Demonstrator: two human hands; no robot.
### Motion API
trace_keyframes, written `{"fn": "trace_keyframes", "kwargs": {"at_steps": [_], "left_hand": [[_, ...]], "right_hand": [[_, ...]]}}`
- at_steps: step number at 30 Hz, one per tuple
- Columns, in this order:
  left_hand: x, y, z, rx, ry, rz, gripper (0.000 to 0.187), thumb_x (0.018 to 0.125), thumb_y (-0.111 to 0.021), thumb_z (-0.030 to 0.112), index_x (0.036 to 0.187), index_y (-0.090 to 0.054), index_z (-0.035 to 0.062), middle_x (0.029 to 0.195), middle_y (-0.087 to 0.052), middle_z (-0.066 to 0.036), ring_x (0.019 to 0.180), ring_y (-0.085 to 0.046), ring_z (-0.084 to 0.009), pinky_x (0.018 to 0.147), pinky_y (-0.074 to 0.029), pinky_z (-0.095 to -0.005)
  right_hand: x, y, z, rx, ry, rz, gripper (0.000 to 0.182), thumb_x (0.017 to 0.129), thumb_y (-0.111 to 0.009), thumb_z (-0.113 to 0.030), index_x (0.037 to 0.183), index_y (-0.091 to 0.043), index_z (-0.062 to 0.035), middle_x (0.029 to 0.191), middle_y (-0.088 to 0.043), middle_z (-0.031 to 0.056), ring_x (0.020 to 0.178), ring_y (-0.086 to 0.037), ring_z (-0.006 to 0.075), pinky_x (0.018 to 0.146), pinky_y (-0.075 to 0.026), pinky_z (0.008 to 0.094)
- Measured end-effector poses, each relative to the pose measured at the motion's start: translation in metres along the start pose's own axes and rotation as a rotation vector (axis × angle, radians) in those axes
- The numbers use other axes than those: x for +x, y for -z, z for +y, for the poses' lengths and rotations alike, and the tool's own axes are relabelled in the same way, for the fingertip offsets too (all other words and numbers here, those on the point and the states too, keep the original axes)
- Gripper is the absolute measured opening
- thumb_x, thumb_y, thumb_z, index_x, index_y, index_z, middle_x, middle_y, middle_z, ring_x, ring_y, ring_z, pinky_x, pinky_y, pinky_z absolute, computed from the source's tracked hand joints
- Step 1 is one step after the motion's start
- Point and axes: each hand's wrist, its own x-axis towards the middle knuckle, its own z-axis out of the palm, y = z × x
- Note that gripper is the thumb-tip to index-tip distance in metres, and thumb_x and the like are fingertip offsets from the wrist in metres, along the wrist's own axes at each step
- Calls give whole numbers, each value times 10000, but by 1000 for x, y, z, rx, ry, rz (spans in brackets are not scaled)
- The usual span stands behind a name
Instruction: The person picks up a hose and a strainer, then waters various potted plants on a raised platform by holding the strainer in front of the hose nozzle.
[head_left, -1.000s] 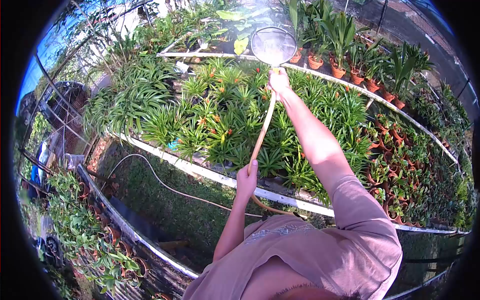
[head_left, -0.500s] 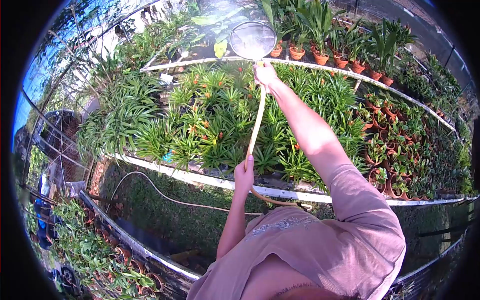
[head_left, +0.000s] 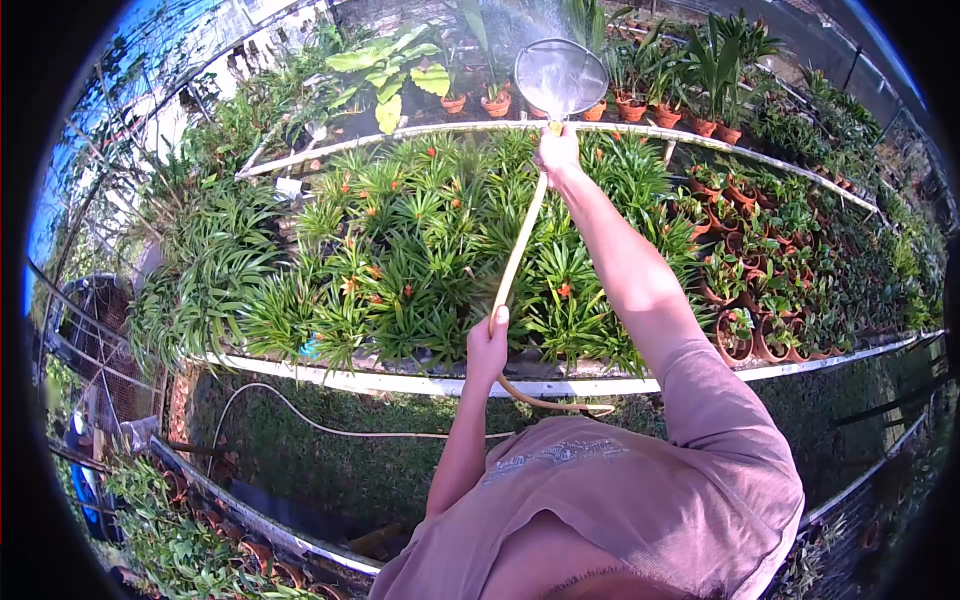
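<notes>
While both hands [head_left: 487,345] grip hose [head_left: 520,240], spray head [head_left: 560,76] beyond right hand [head_left: 557,152]

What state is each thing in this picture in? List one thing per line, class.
Left hand: shut on the hose.
Right hand: shut on the hose, arm outstretched.
Hose: held up over the bench.
Spray head: spraying water.
Bromeliads: green, some in flower.
Terracotta pots: upright, planted.

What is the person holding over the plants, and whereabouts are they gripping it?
A hose: right hand grips it just below the round spray head, left hand farther down.
</notes>
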Motion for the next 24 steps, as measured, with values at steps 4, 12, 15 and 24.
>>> {"fn": "trace_keyframes", "kwargs": {"at_steps": [4, 12, 15, 24], "left_hand": [[7, -17, 9, -27, -17, -63, 496, 990, -528, 446, 681, -442, 68, 570, -338, 61, 528, -319, -53, 473, -271, -273], [13, -31, 3, -15, -19, -116, 480, 988, -538, 412, 693, -499, 35, 557, -373, 33, 519, -354, -69, 472, -299, -292], [12, -28, 3, -17, -36, -103, 486, 993, -528, 408, 683, -481, 37, 555, -365, 31, 519, -346, -70, 470, -293, -295], [10, -14, -18, -50, 12, -47, 515, 1007, -503, 407, 654, -431, 39, 549, -346, 30, 520, -321, -73, 467, -275, -306]], "right_hand": [[-1, 32, -24, -56, -27, 128, 168, 965, -517, -129, 1088, -403, -119, 629, -470, 43, 398, -427, 131, 339, -329, 298], [10, 49, -25, -59, -20, 18, 136, 973, -512, -114, 1070, -417, -108, 639, -477, 43, 416, -436, 139, 350, -339, 304], [16, 39, -16, -88, -21, -22, 128, 970, -512, -115, 1068, -433, -93, 665, -497, 51, 439, -458, 147, 380, -373, 310], [3, -4, -2, -130, -90, -172, 188, 961, -520, -128, 1125, -453, -66, 690, -524, 60, 482, -503, 145, 419, -415, 309]]}}
